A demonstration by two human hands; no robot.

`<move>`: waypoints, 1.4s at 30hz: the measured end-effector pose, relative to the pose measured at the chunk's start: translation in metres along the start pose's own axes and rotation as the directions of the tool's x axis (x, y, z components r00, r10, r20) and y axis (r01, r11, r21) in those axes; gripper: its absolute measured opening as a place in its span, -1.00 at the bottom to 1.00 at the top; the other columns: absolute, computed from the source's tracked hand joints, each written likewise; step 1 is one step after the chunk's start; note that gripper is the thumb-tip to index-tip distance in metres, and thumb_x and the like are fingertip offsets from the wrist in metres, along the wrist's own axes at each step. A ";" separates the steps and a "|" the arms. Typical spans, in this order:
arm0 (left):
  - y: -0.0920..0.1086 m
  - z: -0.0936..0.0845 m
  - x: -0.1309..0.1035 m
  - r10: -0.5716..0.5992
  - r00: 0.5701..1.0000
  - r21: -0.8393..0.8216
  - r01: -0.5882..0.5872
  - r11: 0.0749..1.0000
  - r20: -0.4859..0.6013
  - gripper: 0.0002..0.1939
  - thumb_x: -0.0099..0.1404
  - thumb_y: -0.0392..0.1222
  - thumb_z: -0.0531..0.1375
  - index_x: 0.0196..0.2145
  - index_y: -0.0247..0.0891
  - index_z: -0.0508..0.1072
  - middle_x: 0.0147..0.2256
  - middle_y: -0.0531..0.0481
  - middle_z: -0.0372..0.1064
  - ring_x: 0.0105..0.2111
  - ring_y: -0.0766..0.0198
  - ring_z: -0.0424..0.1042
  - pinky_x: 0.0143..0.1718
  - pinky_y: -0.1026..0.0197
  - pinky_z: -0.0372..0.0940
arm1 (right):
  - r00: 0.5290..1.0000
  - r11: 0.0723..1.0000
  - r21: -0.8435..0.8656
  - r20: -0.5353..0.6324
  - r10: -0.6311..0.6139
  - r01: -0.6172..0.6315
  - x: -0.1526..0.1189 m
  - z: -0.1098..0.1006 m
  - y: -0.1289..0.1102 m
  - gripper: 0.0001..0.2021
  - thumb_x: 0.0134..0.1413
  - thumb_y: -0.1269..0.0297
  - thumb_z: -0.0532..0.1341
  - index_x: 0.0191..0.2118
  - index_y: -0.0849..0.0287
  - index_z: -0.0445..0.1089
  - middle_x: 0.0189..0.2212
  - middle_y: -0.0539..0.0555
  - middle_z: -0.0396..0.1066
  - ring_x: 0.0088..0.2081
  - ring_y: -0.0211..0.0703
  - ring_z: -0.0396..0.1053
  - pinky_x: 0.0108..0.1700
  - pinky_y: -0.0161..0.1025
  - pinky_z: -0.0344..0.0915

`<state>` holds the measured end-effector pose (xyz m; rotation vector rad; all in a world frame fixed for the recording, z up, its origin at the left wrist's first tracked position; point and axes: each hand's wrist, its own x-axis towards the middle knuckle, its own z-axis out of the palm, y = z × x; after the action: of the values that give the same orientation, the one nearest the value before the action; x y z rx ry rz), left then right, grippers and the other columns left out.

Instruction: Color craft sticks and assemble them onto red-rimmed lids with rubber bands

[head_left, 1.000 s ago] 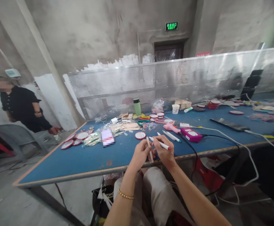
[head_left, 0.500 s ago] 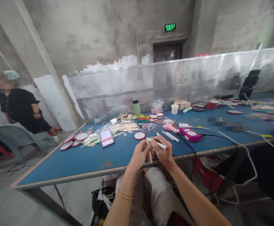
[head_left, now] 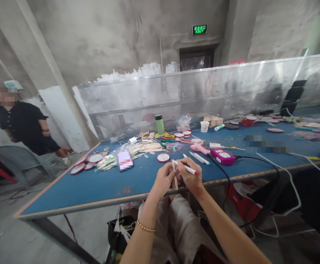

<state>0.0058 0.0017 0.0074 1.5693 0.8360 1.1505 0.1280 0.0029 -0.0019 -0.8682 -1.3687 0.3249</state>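
My left hand [head_left: 165, 179] is closed around a flat wooden stick [head_left: 175, 180], held nearly upright over the table's front edge. In my right hand [head_left: 191, 179] is a white marker pen [head_left: 189, 168] with a red end, gripped like a writing tool. Its tip is at the top end of the stick, close to my left fingers. Just beyond my hands lies a round white disc with a red rim [head_left: 163, 157]. More white markers [head_left: 200, 158] rest to the right of it.
On the blue table [head_left: 94, 194] are a phone [head_left: 125, 160], loose wooden sticks [head_left: 151, 146], red-rimmed discs [head_left: 95, 158], a pink glue gun [head_left: 200, 148], a purple box [head_left: 222, 156] with cables, a green bottle [head_left: 159, 124] and a paper cup [head_left: 204, 126]. A person [head_left: 25, 124] stands at left.
Both hands keep nearly the same place, with the marker still at the stick's top. The person at the left has shifted slightly.
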 end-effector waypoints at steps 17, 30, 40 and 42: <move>0.001 0.001 -0.001 -0.009 1.000 0.002 0.009 1.000 -0.009 -0.73 0.16 -0.02 0.20 -0.31 -0.29 0.33 -0.61 0.11 0.32 -0.70 0.36 0.26 -0.71 0.32 0.18 | 1.000 0.999 -0.025 -0.008 -0.024 0.023 0.002 -0.001 -0.001 -0.81 0.14 0.25 0.14 -0.44 0.15 0.41 -0.54 -0.01 0.45 -0.60 -0.28 0.35 -0.54 -0.34 0.29; -0.001 0.000 0.000 -0.010 1.000 -0.011 0.010 1.000 -0.004 -0.73 0.15 -0.02 0.22 -0.32 -0.28 0.34 -0.61 0.10 0.33 -0.70 0.36 0.28 -0.70 0.32 0.17 | 1.000 1.000 -0.028 -0.007 -0.006 0.006 0.001 -0.002 -0.001 -0.83 0.14 0.26 0.13 -0.42 0.13 0.40 -0.56 -0.03 0.44 -0.61 -0.28 0.35 -0.55 -0.34 0.31; -0.001 0.000 0.000 -0.030 1.000 -0.026 0.030 0.999 -0.003 -0.75 0.15 -0.05 0.22 -0.31 -0.26 0.31 -0.60 0.11 0.34 -0.70 0.35 0.29 -0.70 0.33 0.18 | 0.999 1.000 -0.017 -0.041 -0.015 0.015 0.001 0.001 0.003 -0.81 0.15 0.24 0.13 -0.43 0.13 0.39 -0.57 -0.02 0.43 -0.60 -0.27 0.34 -0.55 -0.33 0.31; 0.000 0.000 -0.001 -0.028 1.000 -0.026 0.027 0.999 -0.004 -0.75 0.15 -0.05 0.21 -0.31 -0.26 0.31 -0.60 0.11 0.34 -0.69 0.35 0.29 -0.70 0.33 0.18 | 0.999 1.000 -0.014 -0.043 -0.017 0.017 0.000 0.001 0.002 -0.82 0.15 0.24 0.13 -0.43 0.13 0.40 -0.56 -0.02 0.43 -0.60 -0.27 0.34 -0.55 -0.33 0.31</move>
<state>0.0055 0.0011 0.0069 1.5304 0.8395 1.1407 0.1279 0.0050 -0.0035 -0.8698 -1.3387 0.2820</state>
